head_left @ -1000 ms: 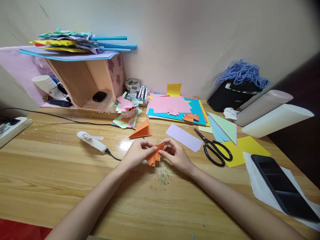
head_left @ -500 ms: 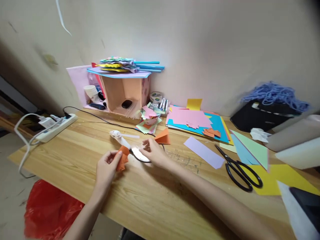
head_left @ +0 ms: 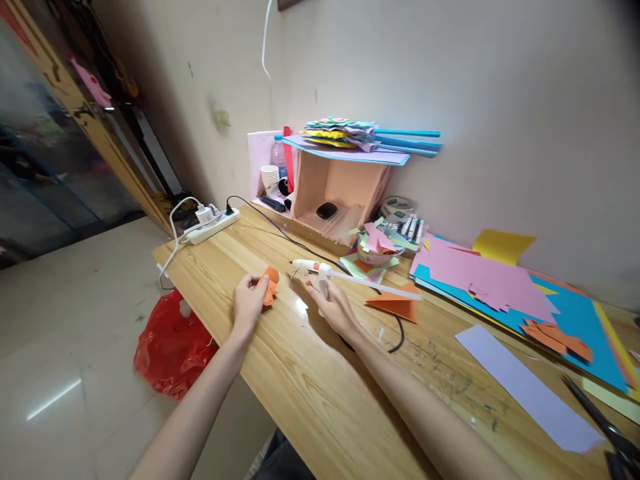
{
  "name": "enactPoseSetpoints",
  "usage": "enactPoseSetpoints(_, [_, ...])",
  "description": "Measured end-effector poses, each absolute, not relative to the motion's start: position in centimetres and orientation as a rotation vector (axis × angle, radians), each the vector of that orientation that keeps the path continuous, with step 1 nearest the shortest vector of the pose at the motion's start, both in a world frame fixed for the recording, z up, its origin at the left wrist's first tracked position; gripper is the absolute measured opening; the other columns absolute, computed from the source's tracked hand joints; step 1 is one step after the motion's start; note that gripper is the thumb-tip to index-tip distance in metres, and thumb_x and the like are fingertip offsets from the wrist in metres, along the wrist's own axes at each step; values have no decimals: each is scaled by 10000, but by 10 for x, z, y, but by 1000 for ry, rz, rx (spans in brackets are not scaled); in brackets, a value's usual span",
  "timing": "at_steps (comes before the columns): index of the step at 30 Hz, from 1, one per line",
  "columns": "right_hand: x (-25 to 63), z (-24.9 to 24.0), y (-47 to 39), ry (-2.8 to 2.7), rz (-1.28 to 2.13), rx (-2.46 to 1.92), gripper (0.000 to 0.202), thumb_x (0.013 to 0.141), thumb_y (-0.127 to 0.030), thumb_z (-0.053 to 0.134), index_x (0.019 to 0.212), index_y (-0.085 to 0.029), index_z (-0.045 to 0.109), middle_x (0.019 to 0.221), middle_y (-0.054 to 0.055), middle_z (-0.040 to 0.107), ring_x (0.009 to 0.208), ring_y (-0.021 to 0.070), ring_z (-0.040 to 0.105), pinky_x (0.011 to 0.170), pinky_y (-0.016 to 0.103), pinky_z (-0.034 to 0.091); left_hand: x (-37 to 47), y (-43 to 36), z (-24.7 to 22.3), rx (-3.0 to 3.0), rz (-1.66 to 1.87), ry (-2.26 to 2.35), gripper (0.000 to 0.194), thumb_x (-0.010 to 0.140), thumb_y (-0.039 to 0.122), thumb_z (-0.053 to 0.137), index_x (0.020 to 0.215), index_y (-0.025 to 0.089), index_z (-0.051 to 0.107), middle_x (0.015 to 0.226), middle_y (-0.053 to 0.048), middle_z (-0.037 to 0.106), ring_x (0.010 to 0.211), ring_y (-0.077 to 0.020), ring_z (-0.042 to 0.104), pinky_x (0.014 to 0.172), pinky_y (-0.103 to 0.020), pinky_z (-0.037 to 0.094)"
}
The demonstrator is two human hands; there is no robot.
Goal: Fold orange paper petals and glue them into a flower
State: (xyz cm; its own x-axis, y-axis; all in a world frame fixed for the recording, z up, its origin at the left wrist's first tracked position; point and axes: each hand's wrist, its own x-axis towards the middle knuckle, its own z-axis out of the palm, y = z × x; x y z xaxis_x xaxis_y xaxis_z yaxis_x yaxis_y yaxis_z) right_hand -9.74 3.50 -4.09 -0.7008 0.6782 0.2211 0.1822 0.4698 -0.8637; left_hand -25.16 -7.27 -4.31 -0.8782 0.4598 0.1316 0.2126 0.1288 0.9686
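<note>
Orange folded paper piece (head_left: 271,285), already creased into several layers, is pinched in the fingers of the left hand (head_left: 249,301) above the near edge of the light wooden table (head_left: 310,393); the right hand (head_left: 334,308) is closed around the white corded glue gun (head_left: 313,268) (nozzle pointing toward the paper); folding appears finished, gluing not yet begun; a second orange folded triangle (head_left: 396,305) lies just beside, unattached.

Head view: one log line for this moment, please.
left hand: holds folded orange paper piece | right hand: grip on white glue gun | wooden table
</note>
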Motion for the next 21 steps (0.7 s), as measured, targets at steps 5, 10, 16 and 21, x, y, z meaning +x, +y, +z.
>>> enactPoseSetpoints(5, [-88,-40,25,-2168,1257,-662,296,828,-398,420,776,-162,591,645,5,565,583,139,507,574,245,377,-246,-76,-43,727,1785,2290,225,667,378,582,687,154,576,667,-11,606,595,-121,546,573,-213,409])
enactPoseSetpoints(10, [-88,-38,19,-2263,1169,-602,300,839,-372,406,632,-172,491,532,-28,423,498,110,398,513,237,311,-242,-77,-41,886,1667,2414,191,713,348,537,680,163,574,668,-2,602,631,-124,548,591,-212,403])
enactPoseSetpoints(16, [-89,-38,18,-2291,1088,-586,290,827,-338,402,581,-187,385,516,-44,353,486,99,358,505,235,276,-239,-78,-40,929,1634,2436,203,718,356,531,677,161,571,665,0,602,631,-128,550,598,-218,403])
enactPoseSetpoints(21, [-90,-37,16,-2325,1076,-616,280,808,-329,411,576,-197,327,525,-39,371,473,93,334,473,240,243,-238,-78,-39,921,1622,2443,210,727,364,525,689,162,572,664,0,597,630,-129,548,593,-219,401])
